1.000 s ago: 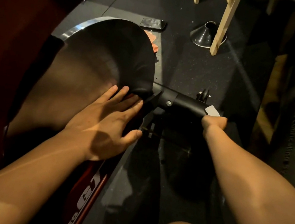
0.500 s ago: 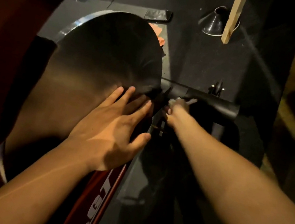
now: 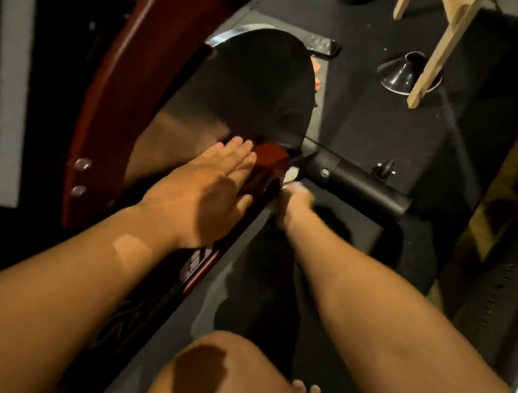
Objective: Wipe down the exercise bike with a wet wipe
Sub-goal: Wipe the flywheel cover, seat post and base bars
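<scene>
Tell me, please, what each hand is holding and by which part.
The right hand grips the wet wipe, bunched, a white corner showing. The left hand holds nothing; it rests flat on the exercise bike.

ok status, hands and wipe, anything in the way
Left hand flat on the exercise bike. Right hand grips wet wipe at the base bar joint. Nothing seen in the way.

White lettering (image 3: 197,262) stands on the red stripe of the frame bar (image 3: 148,310) of the exercise bike (image 3: 258,96), at 6 o'clock from the left hand (image 3: 204,195). It is blurred and partly under the wrist, so no letter reads surely. Fainter grey print (image 3: 127,327) further along the bar toward 7 o'clock is illegible too. No other text can be read.
</scene>
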